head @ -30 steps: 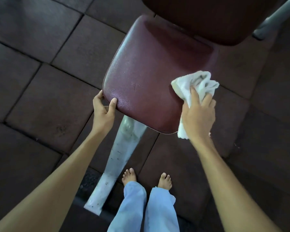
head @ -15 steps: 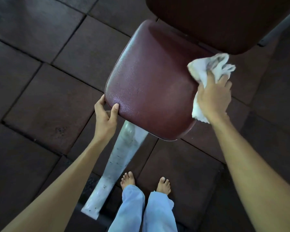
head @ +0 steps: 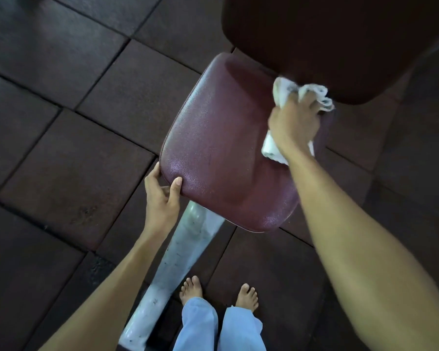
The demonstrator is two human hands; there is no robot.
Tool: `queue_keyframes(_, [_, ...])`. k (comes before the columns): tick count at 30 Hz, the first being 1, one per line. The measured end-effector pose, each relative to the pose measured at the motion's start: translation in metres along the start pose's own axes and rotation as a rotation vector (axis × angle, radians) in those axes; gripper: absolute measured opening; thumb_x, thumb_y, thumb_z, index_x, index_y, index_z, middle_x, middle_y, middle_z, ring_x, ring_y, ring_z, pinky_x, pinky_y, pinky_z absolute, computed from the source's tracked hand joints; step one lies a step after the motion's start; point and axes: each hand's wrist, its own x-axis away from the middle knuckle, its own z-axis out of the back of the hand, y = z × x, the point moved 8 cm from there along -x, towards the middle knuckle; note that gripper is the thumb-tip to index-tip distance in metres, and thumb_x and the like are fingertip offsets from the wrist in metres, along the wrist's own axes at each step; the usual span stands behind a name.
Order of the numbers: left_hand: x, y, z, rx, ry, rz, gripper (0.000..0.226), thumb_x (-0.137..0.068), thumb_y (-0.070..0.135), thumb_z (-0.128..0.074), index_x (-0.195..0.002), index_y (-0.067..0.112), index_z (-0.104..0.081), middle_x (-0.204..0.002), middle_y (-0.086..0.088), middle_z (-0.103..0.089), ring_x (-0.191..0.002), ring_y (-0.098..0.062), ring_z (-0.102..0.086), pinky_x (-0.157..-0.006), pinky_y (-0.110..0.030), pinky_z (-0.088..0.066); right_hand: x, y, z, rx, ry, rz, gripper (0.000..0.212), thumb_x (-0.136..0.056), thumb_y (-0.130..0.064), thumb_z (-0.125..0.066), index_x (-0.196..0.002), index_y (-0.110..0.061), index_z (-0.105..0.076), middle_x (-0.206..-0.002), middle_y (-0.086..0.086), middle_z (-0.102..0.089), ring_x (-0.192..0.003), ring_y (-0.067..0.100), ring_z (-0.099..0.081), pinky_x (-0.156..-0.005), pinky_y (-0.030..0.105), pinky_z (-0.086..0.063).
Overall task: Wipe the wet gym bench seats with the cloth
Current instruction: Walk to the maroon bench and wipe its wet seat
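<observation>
Bare arms, no sleeves; light-blue loose trousers (head: 221, 328); feet (head: 192, 287) bare, no shoes.

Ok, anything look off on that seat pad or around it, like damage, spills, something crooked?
Nothing much stands out. The seat pad looks whole, with no tear or puddle visible. The right hand presses the cloth at its far edge, and the left hand grips the near corner. The pale metal post below shows dark specks, possibly grime.

Right hand (head: 293, 122) reaches forward, fingers curled (arm extended); left hand (head: 161, 198) grips with thumb on top.
</observation>
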Motion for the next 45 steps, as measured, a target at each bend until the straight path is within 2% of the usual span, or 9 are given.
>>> queue_keyframes(4, [0.000,0.000,-0.001,0.006,-0.013,0.007,0.058,-0.093,0.033,-0.052,-0.142,0.014,-0.028,-0.133,0.008,-0.035,-0.090,-0.005,-0.060,-0.082,-0.019,-0.048,0.006,-0.029,-0.004,-0.002,-0.012,0.148,0.040,-0.091,-0.017,-0.045,-0.129,-0.007,-0.052,-0.127,0.021,-0.048,-0.110,0.038,-0.049,-0.080,0.044,-0.047])
queue_keyframes(8, [0.002,0.001,-0.002,0.001,-0.005,0.014,0.058,-0.092,0.036,-0.052,-0.142,0.016,-0.028,-0.135,0.006,-0.037,-0.088,-0.003,-0.059,-0.081,-0.019,-0.048,0.045,-0.017,0.003,-0.015,0.022,0.611,0.044,-0.088,-0.026,-0.051,-0.130,-0.015,-0.054,-0.111,0.021,-0.055,-0.088,0.039,-0.054,-0.065,0.046,-0.046])
queue_keyframes(10, [0.003,0.001,-0.002,0.000,-0.014,0.034,0.059,-0.093,0.036,-0.052,-0.142,0.015,-0.027,-0.134,0.007,-0.037,-0.088,-0.006,-0.060,-0.082,-0.021,-0.048,0.035,-0.010,0.001,-0.002,-0.040,0.561,0.044,-0.091,-0.028,-0.050,-0.134,-0.019,-0.051,-0.121,0.023,-0.051,-0.096,0.041,-0.051,-0.072,0.049,-0.045])
queue_keyframes(14, [0.002,0.001,-0.001,0.011,-0.015,0.033,0.061,-0.092,0.037,-0.052,-0.142,0.014,-0.027,-0.138,0.004,-0.037,-0.093,-0.011,-0.061,-0.082,-0.022,-0.049,0.001,-0.051,-0.004,-0.021,-0.053,0.179,0.047,-0.092,-0.021,-0.045,-0.138,-0.015,-0.044,-0.134,0.021,-0.043,-0.118,0.039,-0.044,-0.086,0.047,-0.041])
queue_keyframes(20, [0.003,0.000,0.001,0.006,-0.006,0.070,0.059,-0.092,0.035,-0.054,-0.142,0.016,-0.028,-0.134,-0.002,-0.044,-0.080,-0.001,-0.061,-0.074,-0.011,-0.046,0.083,-0.103,-0.008,0.029,-0.050,0.659,0.044,-0.074,-0.032,-0.056,-0.117,-0.022,-0.064,-0.103,0.011,-0.062,-0.081,0.030,-0.057,-0.062,0.037,-0.043])
queue_keyframes(24, [0.010,0.018,0.006,-0.006,0.009,0.133,0.057,-0.093,0.029,-0.056,-0.143,0.015,-0.032,-0.133,0.007,-0.048,-0.081,0.006,-0.062,-0.069,0.000,-0.042,0.102,-0.051,0.007,-0.058,-0.185,0.593,0.050,-0.075,-0.034,-0.058,-0.125,-0.031,-0.059,-0.107,0.013,-0.055,-0.086,0.034,-0.054,-0.068,0.042,-0.050])
queue_keyframes(30, [0.060,0.071,0.033,-0.076,0.044,0.169,0.022,-0.094,0.023,-0.053,-0.115,0.018,-0.059,-0.096,0.013,-0.060,-0.089,0.001,-0.057,-0.068,-0.007,-0.039,0.110,0.022,0.054,-0.268,-0.532,0.340,0.051,-0.080,-0.035,-0.050,-0.129,-0.048,-0.042,-0.134,0.004,-0.039,-0.116,0.030,-0.048,-0.085,0.043,-0.043])
queue_keyframes(40, [0.191,0.226,0.103,0.024,0.217,0.039,0.018,-0.091,0.027,-0.058,-0.107,0.021,-0.061,-0.095,0.002,-0.066,-0.094,-0.019,-0.066,-0.079,-0.020,-0.047,0.165,0.034,0.258,-0.361,-0.495,0.587,0.054,-0.083,-0.038,-0.053,-0.135,-0.044,-0.044,-0.139,-0.001,-0.040,-0.118,0.024,-0.049,-0.086,0.036,-0.038])
queue_keyframes(45, [0.265,0.245,0.139,0.002,0.284,0.042,0.017,-0.092,0.031,-0.056,-0.106,0.022,-0.061,-0.098,0.000,-0.066,-0.090,-0.016,-0.064,-0.070,-0.012,-0.044,0.213,0.013,0.310,-0.415,-0.475,0.766,0.046,-0.084,-0.043,-0.054,-0.129,-0.043,-0.049,-0.134,-0.003,-0.044,-0.111,0.022,-0.053,-0.085,0.036,-0.042])
